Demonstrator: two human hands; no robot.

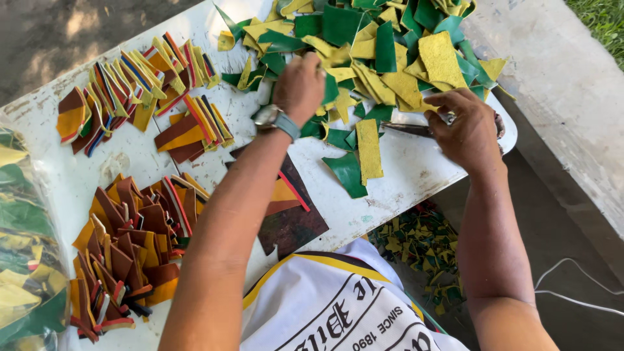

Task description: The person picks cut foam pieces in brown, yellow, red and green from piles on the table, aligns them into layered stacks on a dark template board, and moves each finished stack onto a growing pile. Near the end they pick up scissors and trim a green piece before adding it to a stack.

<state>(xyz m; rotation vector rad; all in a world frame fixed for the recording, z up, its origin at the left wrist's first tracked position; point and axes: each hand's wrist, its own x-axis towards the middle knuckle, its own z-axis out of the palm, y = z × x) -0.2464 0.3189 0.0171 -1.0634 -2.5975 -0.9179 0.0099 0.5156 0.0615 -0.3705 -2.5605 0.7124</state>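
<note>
My left hand (pixel 300 86), with a wristwatch (pixel 276 119) on its wrist, reaches into a heap of green and yellow leather scraps (pixel 383 49) on the white table (pixel 416 172); its fingers curl down among the pieces and what they hold is hidden. My right hand (pixel 467 127) rests at the heap's right edge, closed on the handles of dark scissors (pixel 408 129) whose blades point left. One yellow strip (pixel 368 149) and a green piece (pixel 348 172) lie apart in front of the heap.
Stacks of layered brown, yellow, red and green pieces lie at the far left (pixel 123 91) and near left (pixel 127 250). A clear bag of scraps (pixel 26 260) sits at the left edge. Offcuts (pixel 416 250) litter the ground below; a white cable (pixel 575 283) runs there.
</note>
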